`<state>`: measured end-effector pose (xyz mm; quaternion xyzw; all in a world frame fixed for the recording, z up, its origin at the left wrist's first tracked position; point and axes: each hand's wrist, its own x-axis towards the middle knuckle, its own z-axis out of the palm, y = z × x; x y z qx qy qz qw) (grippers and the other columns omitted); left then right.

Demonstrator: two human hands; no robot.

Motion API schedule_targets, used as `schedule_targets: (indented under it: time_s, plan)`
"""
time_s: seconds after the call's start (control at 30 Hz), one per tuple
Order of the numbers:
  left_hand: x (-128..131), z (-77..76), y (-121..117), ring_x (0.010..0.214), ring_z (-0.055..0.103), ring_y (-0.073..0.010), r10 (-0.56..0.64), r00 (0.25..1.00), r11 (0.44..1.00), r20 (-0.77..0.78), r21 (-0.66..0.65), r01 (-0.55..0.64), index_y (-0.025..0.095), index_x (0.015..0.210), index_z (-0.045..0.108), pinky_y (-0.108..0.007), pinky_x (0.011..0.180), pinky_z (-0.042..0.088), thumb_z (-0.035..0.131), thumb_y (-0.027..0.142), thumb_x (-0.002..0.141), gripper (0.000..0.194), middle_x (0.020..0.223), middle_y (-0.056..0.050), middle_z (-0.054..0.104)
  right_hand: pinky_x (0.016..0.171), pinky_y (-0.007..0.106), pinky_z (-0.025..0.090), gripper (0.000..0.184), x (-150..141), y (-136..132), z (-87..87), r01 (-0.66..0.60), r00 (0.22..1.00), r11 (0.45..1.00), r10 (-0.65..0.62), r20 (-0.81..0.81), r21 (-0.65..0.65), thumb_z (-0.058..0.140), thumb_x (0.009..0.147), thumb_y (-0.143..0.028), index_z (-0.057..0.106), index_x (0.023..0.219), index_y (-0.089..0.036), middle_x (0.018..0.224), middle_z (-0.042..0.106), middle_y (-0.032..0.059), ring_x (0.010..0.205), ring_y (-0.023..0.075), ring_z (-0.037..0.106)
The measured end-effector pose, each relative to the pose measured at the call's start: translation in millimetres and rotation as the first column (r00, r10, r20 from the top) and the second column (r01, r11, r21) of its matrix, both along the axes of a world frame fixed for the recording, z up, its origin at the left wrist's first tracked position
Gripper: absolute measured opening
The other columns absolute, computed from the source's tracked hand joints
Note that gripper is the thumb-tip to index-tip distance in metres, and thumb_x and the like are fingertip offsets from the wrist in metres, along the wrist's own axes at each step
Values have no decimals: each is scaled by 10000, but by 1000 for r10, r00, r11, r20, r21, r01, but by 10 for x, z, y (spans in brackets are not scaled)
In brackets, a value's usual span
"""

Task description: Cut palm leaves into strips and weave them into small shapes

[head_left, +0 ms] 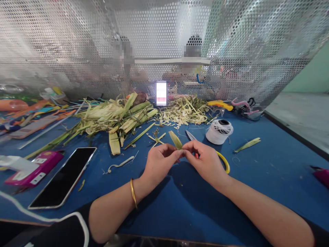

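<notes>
Above the near middle of the blue worktop [185,212], a pale green strip of leaf [175,140] is held between the left hand [158,161] and the right hand [208,164]. On both hands the fingers are closed in a pinch, thumb against forefinger, with the fingertips brought together at the strip's lower end; its upper end is left sticking up and leaning leftward. How it is gripped down there is partly hidden. A gold bangle [133,192] is worn on the left wrist. Scissors [190,135] are partly covered by the right hand, with only a blade and a bit of red showing; a yellow loop [226,163] is seen past that hand's far side. Just beyond, a spool of white thread [214,135] is stood on end, with a folded leaf piece [248,144] laid to its right. Farther back, a heap of leaves [102,116] is piled at left and a mound of shreds [186,111] at centre, both backed by a perforated screen [159,31]. At left, a phone [64,178] is laid face up beside a magenta power strip [48,168].
</notes>
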<state>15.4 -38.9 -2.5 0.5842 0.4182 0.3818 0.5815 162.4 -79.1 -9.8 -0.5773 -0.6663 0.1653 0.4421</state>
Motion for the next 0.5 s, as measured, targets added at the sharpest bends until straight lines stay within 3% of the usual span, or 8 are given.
schedule_targets:
  time_s: [0.13, 0.33, 0.4, 0.5]
  plan:
    - [14, 3, 3, 555, 582, -112, 13, 999, 999, 32, -38, -11, 146, 658, 634, -220, 566, 482, 673, 274, 677, 135, 613, -10, 649, 598, 257, 464, 79, 2, 9, 5, 4, 999, 1000, -4, -42, -3, 536, 812, -203, 599, 764, -206, 672, 651, -10, 611, 137, 589]
    - [4, -28, 21, 483, 550, -88, -36, 984, 976, 176, -205, 73, 144, 631, 584, -211, 519, 457, 683, 305, 664, 192, 576, -1, 620, 637, 292, 519, 76, 4, 51, 9, -94, 918, 987, 36, -396, -127, 592, 792, -256, 550, 832, -206, 653, 657, -10, 633, 164, 655]
    - [1, -43, 29, 471, 541, -83, -33, 978, 960, 206, -265, 88, 143, 626, 577, -207, 509, 443, 690, 300, 650, 195, 571, 2, 611, 633, 287, 520, 63, 12, 47, 2, -101, 930, 990, 58, -362, -99, 584, 807, -256, 546, 825, -209, 657, 648, -12, 634, 161, 653]
    - [-2, -47, 40, 470, 530, -77, -12, 971, 945, 238, -315, 89, 140, 624, 575, -208, 510, 434, 697, 298, 643, 200, 570, 8, 593, 671, 289, 514, 77, 36, 22, -13, -96, 988, 995, 99, -122, 26, 511, 867, -237, 567, 917, -219, 774, 673, 12, 704, 160, 651]
